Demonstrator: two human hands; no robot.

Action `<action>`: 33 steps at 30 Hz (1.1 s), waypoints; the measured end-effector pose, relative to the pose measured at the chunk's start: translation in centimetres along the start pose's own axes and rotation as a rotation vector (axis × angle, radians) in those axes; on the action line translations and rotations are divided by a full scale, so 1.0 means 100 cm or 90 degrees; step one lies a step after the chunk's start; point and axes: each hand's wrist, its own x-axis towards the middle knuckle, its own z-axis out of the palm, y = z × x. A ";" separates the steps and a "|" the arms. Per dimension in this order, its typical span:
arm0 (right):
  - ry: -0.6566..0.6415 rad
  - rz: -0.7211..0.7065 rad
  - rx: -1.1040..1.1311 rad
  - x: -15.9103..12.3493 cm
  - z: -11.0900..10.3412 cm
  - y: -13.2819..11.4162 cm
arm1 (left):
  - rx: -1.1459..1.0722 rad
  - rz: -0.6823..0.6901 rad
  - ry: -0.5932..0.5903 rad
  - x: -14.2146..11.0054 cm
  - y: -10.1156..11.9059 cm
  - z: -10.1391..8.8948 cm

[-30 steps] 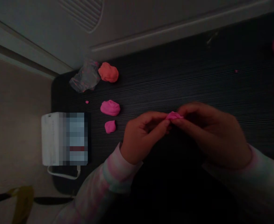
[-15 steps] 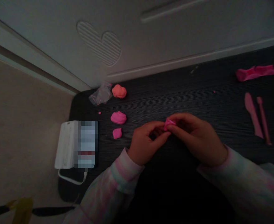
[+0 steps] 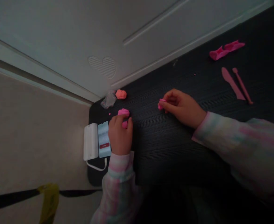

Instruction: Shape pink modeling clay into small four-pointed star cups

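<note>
As left hand (image 3: 120, 135) partly covers small pink lump (image 3: 125, 124), phone (image 3: 103, 138) beside

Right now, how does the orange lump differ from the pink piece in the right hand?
The orange lump is pale orange, while the pink piece is bright pink. The orange lump rests on the dark table beside the crumpled clear plastic; the pink piece is pinched in the right hand, whose fingers partly cover it. Both have uneven, rounded surfaces.
</note>
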 end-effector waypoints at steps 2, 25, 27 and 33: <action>0.021 0.000 0.032 0.001 0.000 0.001 | 0.074 -0.039 -0.062 -0.005 -0.015 -0.004; -0.129 -0.035 -0.133 -0.005 -0.003 -0.001 | -0.300 0.024 -0.211 0.009 0.046 0.032; -0.144 -0.029 -0.140 -0.006 -0.003 -0.001 | -0.331 -0.004 -0.221 0.007 0.046 0.031; -0.192 0.019 -0.146 -0.003 -0.006 -0.001 | -0.393 -0.064 -0.216 0.003 0.046 0.033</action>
